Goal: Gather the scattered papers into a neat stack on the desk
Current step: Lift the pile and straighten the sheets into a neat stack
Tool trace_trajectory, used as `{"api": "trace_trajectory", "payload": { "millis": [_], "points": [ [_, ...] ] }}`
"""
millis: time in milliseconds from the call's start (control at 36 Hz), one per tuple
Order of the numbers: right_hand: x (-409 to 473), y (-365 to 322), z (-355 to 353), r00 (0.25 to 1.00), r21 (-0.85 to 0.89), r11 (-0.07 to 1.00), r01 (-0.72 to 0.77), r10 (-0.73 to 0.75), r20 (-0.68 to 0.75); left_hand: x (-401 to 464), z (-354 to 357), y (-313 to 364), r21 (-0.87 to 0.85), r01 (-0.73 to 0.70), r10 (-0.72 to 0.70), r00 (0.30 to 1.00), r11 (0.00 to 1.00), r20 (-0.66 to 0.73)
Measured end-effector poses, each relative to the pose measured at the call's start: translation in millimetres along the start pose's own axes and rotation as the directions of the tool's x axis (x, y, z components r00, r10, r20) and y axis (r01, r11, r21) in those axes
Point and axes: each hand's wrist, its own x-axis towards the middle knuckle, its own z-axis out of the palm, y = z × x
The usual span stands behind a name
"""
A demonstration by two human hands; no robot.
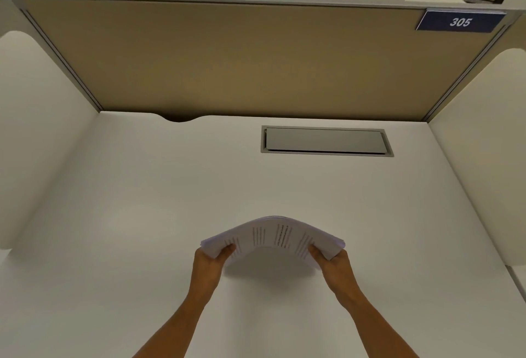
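Note:
A stack of white printed papers [272,236] is held just above the white desk [142,215], bowed upward in the middle like an arch. My left hand [209,262] grips its left end, thumb on top. My right hand [333,262] grips its right end the same way. The sheets lie roughly aligned, with slightly fanned edges at the right end. A shadow falls on the desk under the arch. No loose sheets show elsewhere on the desk.
A grey cable hatch [326,141] is set into the desk at the back right. A tan partition [242,58] closes the back, with a blue "305" plate [460,21]. White side panels stand left and right. Chair backs show beyond the partition.

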Motion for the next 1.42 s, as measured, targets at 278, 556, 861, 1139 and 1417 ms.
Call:
{"api": "trace_trajectory", "payload": {
  "millis": [278,556,861,1139,1417],
  "points": [
    [-2.0,7.1,-0.1,0.999,-0.025,0.999,-0.036,0.036,0.029,-7.0,1.3,-12.7,0.001,0.026,-0.026,0.999,1.000,0.021],
    [-2.6,3.7,-5.1,0.999,-0.071,0.997,0.007,-0.004,0.050,-10.6,1.5,-7.6,-0.022,0.012,-0.012,1.000,1.000,0.018],
    [11.4,3.1,-11.5,0.996,-0.339,0.940,-0.029,0.054,0.064,-8.5,3.2,-21.9,0.005,0.095,-0.095,0.995,0.995,0.037],
    [38.4,-96.1,-20.9,0.934,-0.713,0.640,0.287,-0.021,0.357,11.6,-12.9,13.2,-0.097,-0.018,0.002,0.987,0.995,-0.163],
    [29.9,-189.6,5.0,0.847,-0.836,0.167,0.523,0.011,0.532,15.2,5.4,119.0,0.304,-0.545,0.348,0.785,0.781,0.512]
  ]
}}
